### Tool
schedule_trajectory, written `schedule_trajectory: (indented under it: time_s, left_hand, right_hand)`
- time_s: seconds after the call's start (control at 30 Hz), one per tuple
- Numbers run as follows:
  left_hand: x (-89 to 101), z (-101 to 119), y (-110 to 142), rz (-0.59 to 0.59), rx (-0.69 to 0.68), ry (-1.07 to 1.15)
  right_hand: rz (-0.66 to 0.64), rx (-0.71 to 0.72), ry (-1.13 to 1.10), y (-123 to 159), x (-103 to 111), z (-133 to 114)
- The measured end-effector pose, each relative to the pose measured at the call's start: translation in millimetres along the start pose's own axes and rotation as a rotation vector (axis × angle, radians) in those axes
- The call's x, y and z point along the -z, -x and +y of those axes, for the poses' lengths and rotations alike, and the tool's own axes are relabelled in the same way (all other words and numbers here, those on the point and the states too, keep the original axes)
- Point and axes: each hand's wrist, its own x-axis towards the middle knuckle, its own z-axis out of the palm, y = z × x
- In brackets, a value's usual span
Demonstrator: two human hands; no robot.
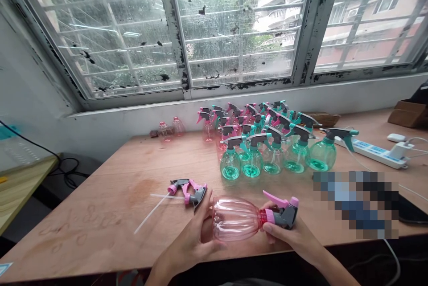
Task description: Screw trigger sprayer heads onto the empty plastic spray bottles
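Observation:
A clear pink spray bottle [236, 218] lies sideways between my hands above the table's front part. Round its base end curls my left hand [197, 237], with the fingertips partly hidden behind the plastic. My right hand [284, 230] grips the neck, thumb and fingers at the pink collar of the grey-and-pink trigger head [284, 212], which is seated on the bottle. Left of the bottle, two loose trigger sprayers [195, 196] with thin white dip tubes lie on the wooden table [110, 214], close to my left hand.
Several green spray bottles [252, 161] and pink ones [207, 130] stand grouped toward the window. Two headless pink bottles [166, 132] are at the back left. A white power strip [374, 150] with cables and a cardboard box [408, 112] occupy the right side; a blurred patch hides things there.

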Motion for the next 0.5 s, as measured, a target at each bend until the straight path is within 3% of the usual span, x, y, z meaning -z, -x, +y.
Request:
schedule_trajectory:
  time_s: [0.2, 0.5]
  left_hand:
    - [3.9, -1.4, -0.8, -0.063, 0.025, -0.040]
    - [2.2, 4.1, -0.7, -0.064, 0.016, 0.002]
  right_hand:
    - [-0.018, 0.019, 0.007, -0.7, -1.3, -0.4]
    - [-0.018, 0.006, 0.000, -0.3, -1.9, -1.2]
